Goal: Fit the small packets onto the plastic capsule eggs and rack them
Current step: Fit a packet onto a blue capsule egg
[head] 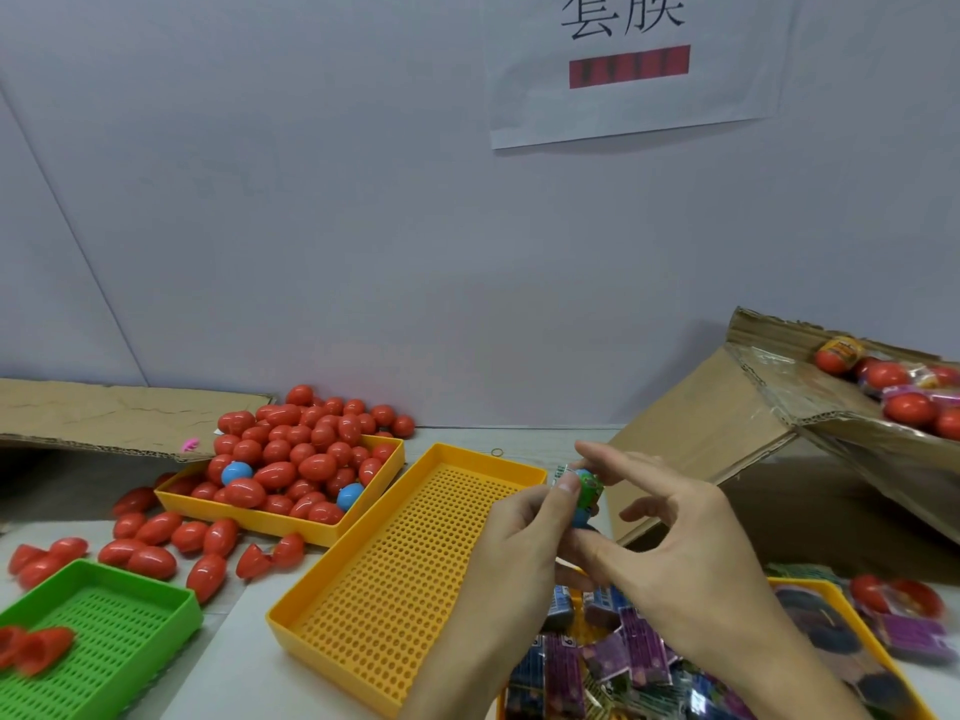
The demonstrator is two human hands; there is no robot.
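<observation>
A blue capsule egg (581,518) is held between both hands above the table, with a green printed packet (589,485) pulled over its upper part. My left hand (524,537) grips it from the left, thumb up on the packet. My right hand (675,537) pinches it from the right, index finger stretched over the top. Below them lies an empty perforated yellow rack tray (395,579). A yellow tray (332,530) heaped with red eggs (296,454) and two blue ones stands at the back left. Loose packets (613,662) fill a yellow tray under my right forearm.
A green perforated tray (104,641) at the front left holds red egg halves. Loose red eggs (156,543) lie scattered on the table. A tilted cardboard box (769,439) at the right carries wrapped eggs. Flat cardboard (104,418) lies at the back left.
</observation>
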